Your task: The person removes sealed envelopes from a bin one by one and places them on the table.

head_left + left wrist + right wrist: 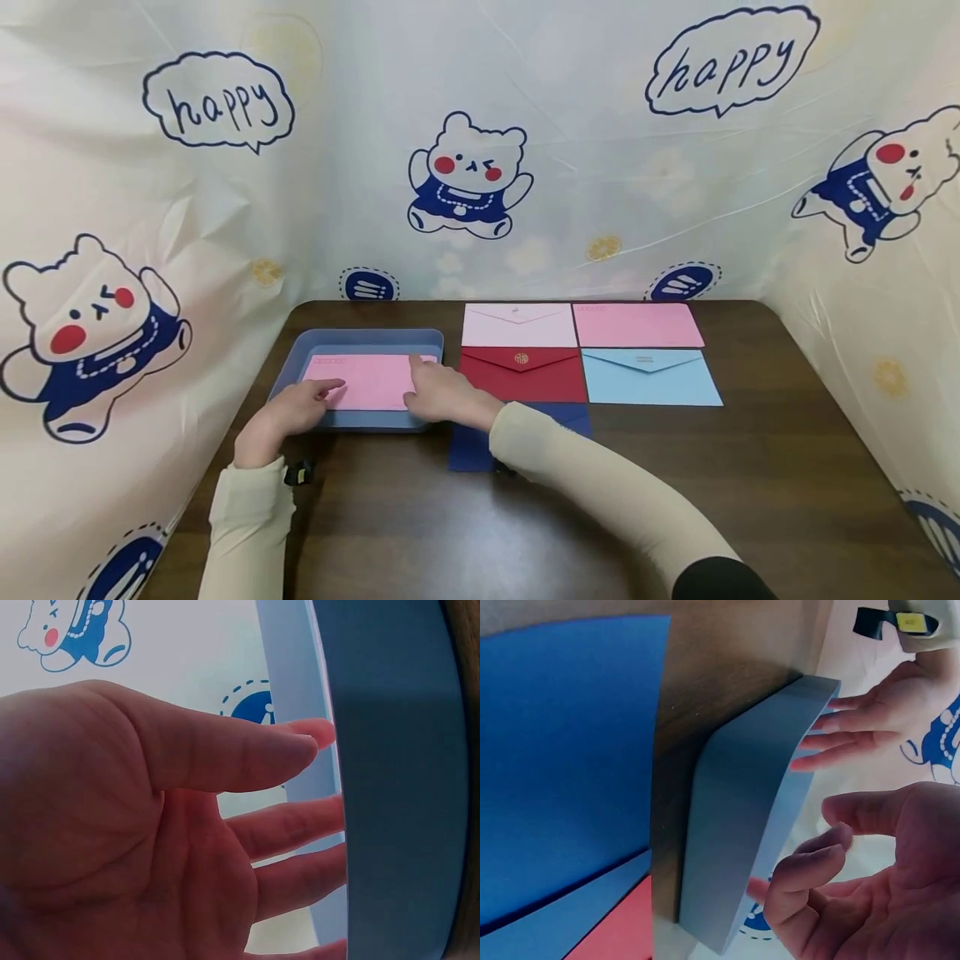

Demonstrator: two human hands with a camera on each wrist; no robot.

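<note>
A pink envelope point(373, 385) lies inside a blue-grey tray point(367, 335) at the left of the table. My left hand point(294, 406) reaches over the tray's front left, fingertips at the envelope's left part. In the left wrist view its fingers extend past the tray wall point(401, 795), with nothing between thumb and fingers. At the envelope's right end is my right hand point(441, 393), its index finger stretched to the upper right corner. The right wrist view shows that hand point(874, 862) with loosely bent fingers, no object between them and the thumb.
Right of the tray lie a white envelope point(519, 327), a red envelope point(521, 383), a second pink envelope point(637, 325) and a light blue envelope point(648, 379). A dark blue envelope point(468, 446) lies partly under my right forearm. A printed curtain point(585, 167) hangs behind the table.
</note>
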